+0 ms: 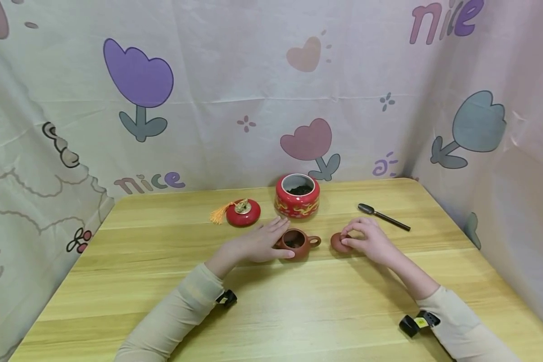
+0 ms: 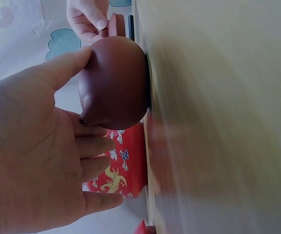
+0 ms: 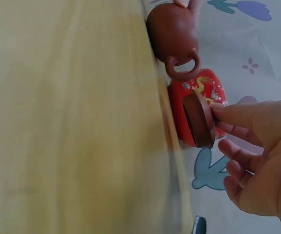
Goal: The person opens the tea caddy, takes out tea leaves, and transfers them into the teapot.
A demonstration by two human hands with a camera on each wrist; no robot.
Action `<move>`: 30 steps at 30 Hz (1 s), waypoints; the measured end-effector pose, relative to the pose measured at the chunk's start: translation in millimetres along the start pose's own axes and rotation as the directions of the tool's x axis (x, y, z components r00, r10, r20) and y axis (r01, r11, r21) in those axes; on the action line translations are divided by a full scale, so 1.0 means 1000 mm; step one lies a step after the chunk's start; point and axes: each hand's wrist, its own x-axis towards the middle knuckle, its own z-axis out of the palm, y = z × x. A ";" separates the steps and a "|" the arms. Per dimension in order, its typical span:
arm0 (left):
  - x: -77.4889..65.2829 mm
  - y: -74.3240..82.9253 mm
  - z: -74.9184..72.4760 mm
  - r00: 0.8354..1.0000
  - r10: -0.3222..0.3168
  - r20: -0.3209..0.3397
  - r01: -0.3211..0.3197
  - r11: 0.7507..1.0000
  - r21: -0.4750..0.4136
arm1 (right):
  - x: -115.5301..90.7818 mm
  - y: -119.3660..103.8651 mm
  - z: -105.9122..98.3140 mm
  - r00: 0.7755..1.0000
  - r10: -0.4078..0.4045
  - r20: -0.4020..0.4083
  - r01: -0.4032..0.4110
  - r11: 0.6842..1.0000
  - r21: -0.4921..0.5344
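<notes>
A small brown clay teapot (image 1: 300, 250) stands uncovered on the table, with dark bits inside and its handle pointing right. Around its spout side my left hand (image 1: 264, 241) lies with fingers straight and spread. In the left wrist view the thumb tip meets the teapot (image 2: 116, 83) near its top, and the fingers extend past the spout. To the right, my right hand (image 1: 368, 240) pinches the teapot lid (image 1: 339, 243) by its top between thumb and fingers. The right wrist view shows the lid (image 3: 198, 119) held tilted, close over the table, apart from the teapot's handle.
Behind the teapot stands an open red jar (image 1: 297, 205) with a dragon pattern, holding dark tea leaves. Its red lid (image 1: 243, 213) with an orange tassel lies to the left. A dark scoop (image 1: 384, 216) rests at the right. A patterned curtain (image 1: 235, 75) borders the table.
</notes>
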 end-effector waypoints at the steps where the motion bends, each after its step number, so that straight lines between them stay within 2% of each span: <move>1: 0.000 0.000 0.000 1.000 0.001 0.000 -0.001 1.000 0.000 | 0.001 -0.001 -0.001 1.000 -0.005 -0.005 0.004 1.000 -0.007; 12: 0.002 -0.001 0.003 1.000 -0.011 0.002 0.011 1.000 0.002 | 0.011 -0.019 -0.008 0.991 -0.086 -0.100 0.080 0.995 -0.061; 20: 0.001 -0.001 0.002 1.000 -0.008 0.005 0.008 1.000 -0.003 | 0.019 -0.035 -0.008 0.991 -0.083 -0.109 0.075 0.995 -0.072; 30: 0.000 0.001 0.002 1.000 -0.019 0.007 0.019 1.000 -0.002 | 0.033 -0.054 0.002 0.991 -0.101 -0.093 0.099 0.995 -0.022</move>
